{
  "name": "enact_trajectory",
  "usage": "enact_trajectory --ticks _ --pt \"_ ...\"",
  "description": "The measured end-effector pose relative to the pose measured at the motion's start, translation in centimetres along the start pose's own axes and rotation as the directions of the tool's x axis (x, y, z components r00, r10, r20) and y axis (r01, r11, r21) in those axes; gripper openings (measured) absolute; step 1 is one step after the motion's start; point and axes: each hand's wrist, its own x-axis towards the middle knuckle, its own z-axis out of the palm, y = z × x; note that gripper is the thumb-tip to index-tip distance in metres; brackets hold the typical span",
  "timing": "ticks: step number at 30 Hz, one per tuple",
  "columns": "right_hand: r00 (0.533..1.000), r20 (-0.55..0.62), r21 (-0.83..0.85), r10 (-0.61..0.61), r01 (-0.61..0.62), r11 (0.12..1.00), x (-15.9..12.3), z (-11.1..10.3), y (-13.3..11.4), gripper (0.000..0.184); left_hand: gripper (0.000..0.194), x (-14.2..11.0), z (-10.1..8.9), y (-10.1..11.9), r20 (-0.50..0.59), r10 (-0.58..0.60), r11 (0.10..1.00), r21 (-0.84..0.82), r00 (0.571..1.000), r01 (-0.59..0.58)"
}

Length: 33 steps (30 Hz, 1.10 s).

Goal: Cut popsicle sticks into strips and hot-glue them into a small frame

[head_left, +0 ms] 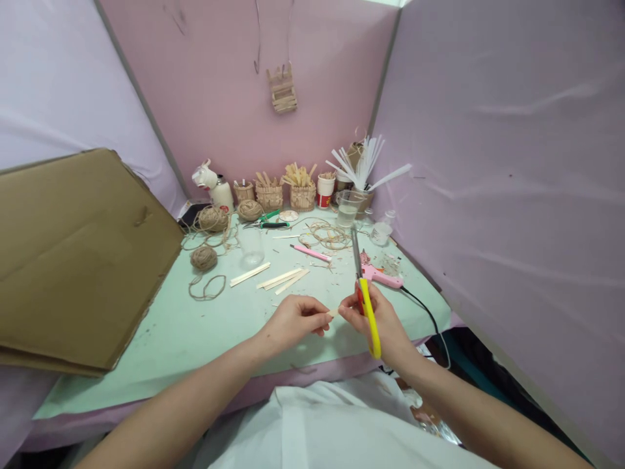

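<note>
My left hand pinches one end of a small pale wooden strip above the near part of the table. The fingertips of my right hand meet the strip's other end. That same hand also holds yellow-handled scissors, with the blades pointing up and away from me. Just beyond my hands lie several flat wooden sticks, and two or so more sticks rest to their left. A pink glue gun lies behind my right hand, its cord running off the table's right edge.
Twine balls, a clear cup, green-handled pliers and a pink pen-like tool lie farther back. Stick-filled baskets line the back wall. A large cardboard sheet leans at left. A small wooden basket hangs above.
</note>
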Motion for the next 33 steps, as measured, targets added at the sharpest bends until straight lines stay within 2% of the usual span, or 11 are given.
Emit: enact_trajectory --ticks 3,6,10,17,33 --pt "0.997 0.077 -0.071 -0.008 0.014 0.997 0.0 -0.8 -0.2 0.027 0.025 -0.1 -0.8 0.2 0.007 -0.044 0.999 -0.015 0.999 0.044" --pt "0.977 0.215 -0.211 -0.014 0.061 0.976 -0.4 -2.2 -0.5 0.028 0.025 -0.3 -2.0 0.5 -0.022 -0.077 0.996 -0.046 0.997 0.076" --pt "0.943 0.314 -0.363 0.107 0.015 0.932 -1.4 -3.1 -0.9 0.030 0.024 -0.5 -3.2 0.9 -0.080 -0.114 0.989 -0.101 0.990 0.106" --pt "0.906 0.366 -0.430 0.213 -0.038 0.902 -2.5 -2.0 -1.7 0.030 0.024 -0.4 -3.1 0.6 -0.114 -0.127 0.985 -0.130 0.985 0.112" --pt "0.916 0.324 -0.498 0.237 -0.047 0.866 -2.6 -1.8 -1.6 0.031 0.026 -0.8 -2.8 0.4 -0.077 -0.090 0.987 -0.137 0.993 0.079"
